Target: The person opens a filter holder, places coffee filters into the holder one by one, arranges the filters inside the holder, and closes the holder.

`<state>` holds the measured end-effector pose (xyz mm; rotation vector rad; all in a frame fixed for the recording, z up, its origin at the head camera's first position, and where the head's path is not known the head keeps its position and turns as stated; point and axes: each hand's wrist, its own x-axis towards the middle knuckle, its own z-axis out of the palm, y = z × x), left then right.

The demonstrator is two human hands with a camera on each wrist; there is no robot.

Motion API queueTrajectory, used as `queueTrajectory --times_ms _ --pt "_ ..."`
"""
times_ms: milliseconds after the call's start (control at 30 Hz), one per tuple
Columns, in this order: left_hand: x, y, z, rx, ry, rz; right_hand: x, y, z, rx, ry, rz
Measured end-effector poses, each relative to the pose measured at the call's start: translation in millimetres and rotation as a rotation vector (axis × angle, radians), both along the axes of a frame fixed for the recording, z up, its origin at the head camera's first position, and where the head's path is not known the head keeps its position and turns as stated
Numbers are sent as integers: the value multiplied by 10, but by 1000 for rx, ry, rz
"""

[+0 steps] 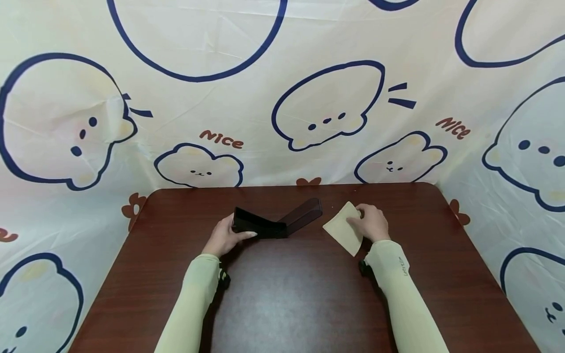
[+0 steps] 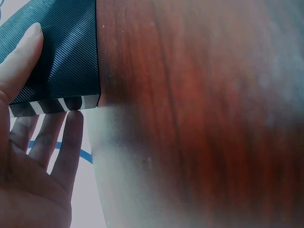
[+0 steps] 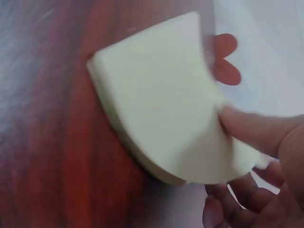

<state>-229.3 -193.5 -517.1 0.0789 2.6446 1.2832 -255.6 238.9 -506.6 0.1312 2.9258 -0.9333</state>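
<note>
Toward the back of the table, my left hand (image 1: 223,236) grips a black box (image 1: 256,226) by its left end. A dark see-through lid (image 1: 304,214) stands swung out from the box's right end. In the left wrist view, the thumb lies across the ribbed black face (image 2: 66,52), and the other fingertips reach its striped, shiny edge. To the right, my right hand (image 1: 372,223) pinches a stack of cream, fan-shaped coffee filter papers (image 3: 152,99) at one side. Its thumb lies on top, with fingers underneath. The sheets' layered edge shows in the right wrist view.
The dark brown wooden table (image 1: 291,294) ends at the back and sides against a pale cloth (image 1: 256,108) printed with cartoon faces. The lid's tip stands a short way left of the papers.
</note>
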Motion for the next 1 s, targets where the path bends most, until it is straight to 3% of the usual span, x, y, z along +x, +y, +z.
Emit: queueTrajectory --times_ms 167,633,1000 --pt "-3 -15 -8 4 6 -2 26 27 84 -91 85 15" --pt "-8 -18 13 -1 11 -2 38 81 197 -137 79 14" --pt "5 -15 12 19 2 -5 72 42 486 -108 293 30"
